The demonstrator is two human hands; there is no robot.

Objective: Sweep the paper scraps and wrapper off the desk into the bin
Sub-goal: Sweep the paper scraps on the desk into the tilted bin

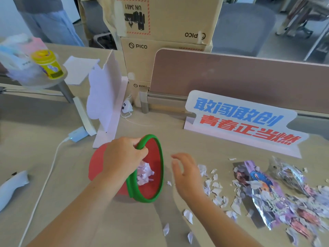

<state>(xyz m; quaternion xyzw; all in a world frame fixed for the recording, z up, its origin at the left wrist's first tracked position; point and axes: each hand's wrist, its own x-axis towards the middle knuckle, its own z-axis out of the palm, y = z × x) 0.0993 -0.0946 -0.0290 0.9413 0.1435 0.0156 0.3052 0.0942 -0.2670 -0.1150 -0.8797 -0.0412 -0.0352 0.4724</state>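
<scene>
A small red bin (154,182) with a green rim lies tipped on its side on the desk, its mouth facing right. My left hand (122,155) grips the rim at its upper left. Crumpled white paper (145,172) sits inside the bin. My right hand (187,173) hovers just right of the bin's mouth, fingers spread, holding nothing. Several torn paper scraps (216,186) lie scattered on the desk to its right and in front. A purple printed wrapper (263,193) lies flat among them, with a crinkled clear wrapper (288,173) beyond it.
A white sign with blue and red characters (240,122) stands behind the scraps against a brown divider (240,77). A white folded card (105,104) stands behind the bin. A charger and white cable (53,157) run along the left. Cardboard boxes (160,24) are stacked behind.
</scene>
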